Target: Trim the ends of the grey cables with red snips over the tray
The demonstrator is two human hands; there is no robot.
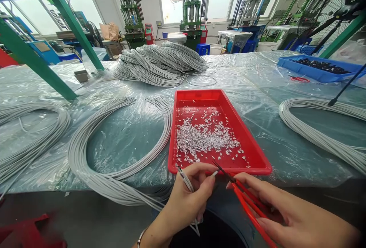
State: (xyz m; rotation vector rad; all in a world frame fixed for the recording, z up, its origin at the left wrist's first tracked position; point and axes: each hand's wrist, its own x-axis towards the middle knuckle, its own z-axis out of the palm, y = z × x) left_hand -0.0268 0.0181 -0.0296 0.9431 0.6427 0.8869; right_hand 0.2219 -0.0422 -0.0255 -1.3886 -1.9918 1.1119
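The left hand is closed on a thin grey cable, pinching its pale end between thumb and forefinger. The right hand is wrapped round the handles of red-handled scissors, whose dark blades meet the cable's tip. A narrow gap parts the two hands, at the near rim of a red tray; silvery scraps lie in it, mostly left of middle.

The tray's near rim sits close to the near edge of the desk. On its left side a cable coil comes right up to the tray wall and spills over the desk edge. To the right, a broad plastic-covered stretch separates the tray from another coil. A large cable heap stands beyond the far rim, and a blue tray lies far right.
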